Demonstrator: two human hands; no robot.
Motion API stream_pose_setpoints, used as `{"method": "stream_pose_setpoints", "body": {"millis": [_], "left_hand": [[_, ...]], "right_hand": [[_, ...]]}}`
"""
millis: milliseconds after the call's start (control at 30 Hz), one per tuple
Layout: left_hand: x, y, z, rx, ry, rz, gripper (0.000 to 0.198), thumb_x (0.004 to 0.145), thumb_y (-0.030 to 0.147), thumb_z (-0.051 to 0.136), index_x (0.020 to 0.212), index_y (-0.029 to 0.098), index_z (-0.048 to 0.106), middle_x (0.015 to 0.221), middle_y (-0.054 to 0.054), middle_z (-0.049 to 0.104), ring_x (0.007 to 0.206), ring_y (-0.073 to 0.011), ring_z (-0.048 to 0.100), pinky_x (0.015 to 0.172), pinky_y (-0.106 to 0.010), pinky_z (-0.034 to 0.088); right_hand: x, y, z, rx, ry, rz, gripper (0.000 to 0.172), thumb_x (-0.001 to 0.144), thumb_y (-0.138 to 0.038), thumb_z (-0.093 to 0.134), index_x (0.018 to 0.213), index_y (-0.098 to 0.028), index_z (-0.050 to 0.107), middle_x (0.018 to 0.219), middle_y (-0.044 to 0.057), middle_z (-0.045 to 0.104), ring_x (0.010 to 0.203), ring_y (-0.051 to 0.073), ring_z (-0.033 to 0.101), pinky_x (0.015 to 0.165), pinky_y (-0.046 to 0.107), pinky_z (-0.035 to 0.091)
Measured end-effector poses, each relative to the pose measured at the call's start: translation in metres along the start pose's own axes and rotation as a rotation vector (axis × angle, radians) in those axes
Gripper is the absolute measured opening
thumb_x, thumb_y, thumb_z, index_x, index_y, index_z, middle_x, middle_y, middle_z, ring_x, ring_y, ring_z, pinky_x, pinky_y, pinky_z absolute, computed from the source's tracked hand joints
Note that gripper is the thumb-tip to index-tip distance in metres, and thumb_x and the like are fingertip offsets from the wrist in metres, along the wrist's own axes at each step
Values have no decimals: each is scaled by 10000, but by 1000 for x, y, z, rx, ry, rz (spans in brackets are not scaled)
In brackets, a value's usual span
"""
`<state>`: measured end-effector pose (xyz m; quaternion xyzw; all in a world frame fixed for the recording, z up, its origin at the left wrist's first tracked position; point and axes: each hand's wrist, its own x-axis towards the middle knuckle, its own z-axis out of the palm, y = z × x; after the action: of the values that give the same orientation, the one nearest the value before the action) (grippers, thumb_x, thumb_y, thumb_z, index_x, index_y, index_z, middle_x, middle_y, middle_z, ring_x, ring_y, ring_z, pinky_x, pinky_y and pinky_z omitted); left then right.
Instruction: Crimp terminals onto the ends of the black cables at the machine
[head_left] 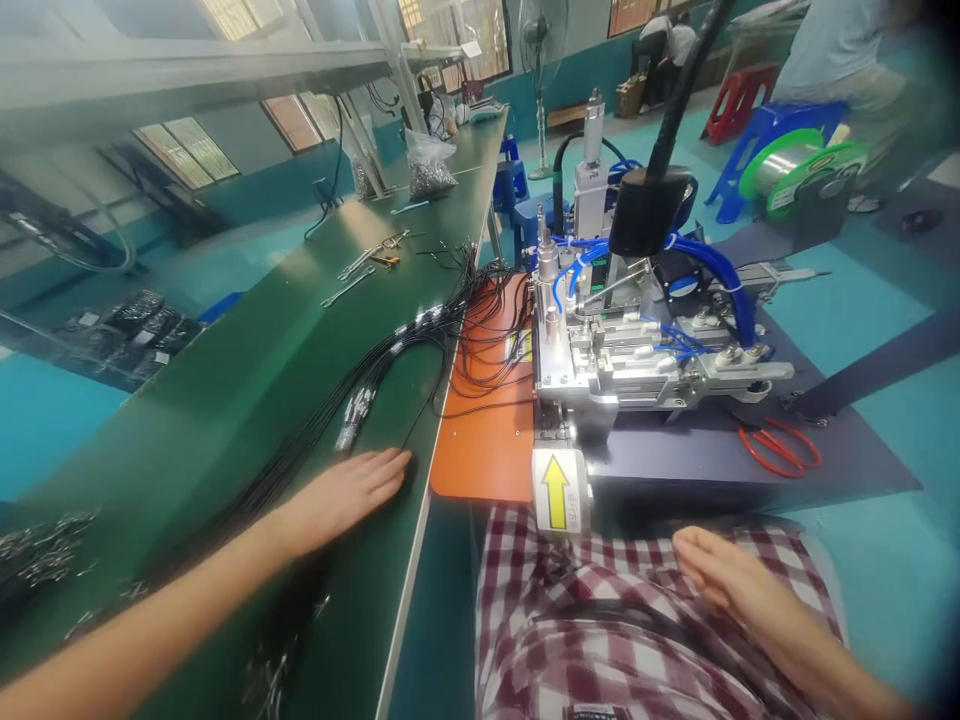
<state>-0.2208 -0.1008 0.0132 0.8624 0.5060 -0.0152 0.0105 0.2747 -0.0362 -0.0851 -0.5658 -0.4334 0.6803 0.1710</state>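
My left hand (358, 492) lies palm down over the green table, fingers stretched out and close together. A thin black cable (421, 412) runs up from its fingertips towards the orange plate (480, 455). Just beyond the hand are the silvery ends (355, 418) of a bundle of black cables (300, 435), which stretches under my forearm. My right hand (712, 568) hovers above my checked clothing, its fingers curled together with nothing visible in them. Ahead of it stands a metal bench machine (600, 350) with blue air tubes; a yellow-arrow label (556, 490) marks its front.
Red-handled scissors (780, 447) lie at the machine's right, below a green wire spool (799, 170). Wrenches (349, 285) and a bag of small metal parts (430, 165) are farther up the table. A black-handled arm (649, 210) hangs over the machine. People are in the background.
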Motion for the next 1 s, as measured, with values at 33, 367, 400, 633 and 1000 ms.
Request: {"method": "stream_pose_setpoints", "body": {"millis": [33,367,400,633,1000], "left_hand": [[-2,-2,1,4,-26,53,376,917,75,464,1114,278,711,1388,-53,660,1301,-181,591,1113,-341,447],[83,43,29,32,365,154,403,970,82,415,1342,160,547,1159,-160,725,1080,-228,691,954,-390,576],[92,52,30,19,409,162,422,968,75,421,1369,161,523,1159,-160,723,1078,-229,689,946,-386,578],[129,113,30,-34,555,240,389,990,97,440,1368,149,514,1087,-144,740,1017,-215,699,891,-338,590],[108,-31,3,30,604,-519,530,972,514,435,1118,65,676,912,-164,708,1141,-432,637,862,-586,516]], "right_hand": [[0,-6,-1,-3,-3,-8,478,763,-642,645,662,-221,441,614,-49,403,543,105,237,559,287,237],[-25,-70,13,-103,-39,-135,499,799,-714,604,762,-222,525,619,-46,442,532,112,300,530,278,244],[-27,-75,19,-95,-93,-148,521,810,-733,581,800,-213,552,650,-35,490,533,108,331,542,277,261],[-26,-98,62,20,-588,-88,610,896,-733,440,1034,-159,597,710,31,670,446,83,387,488,255,261],[-20,-104,73,52,-668,-78,391,962,-539,496,951,-154,565,522,-74,483,465,67,349,498,210,266]]}}
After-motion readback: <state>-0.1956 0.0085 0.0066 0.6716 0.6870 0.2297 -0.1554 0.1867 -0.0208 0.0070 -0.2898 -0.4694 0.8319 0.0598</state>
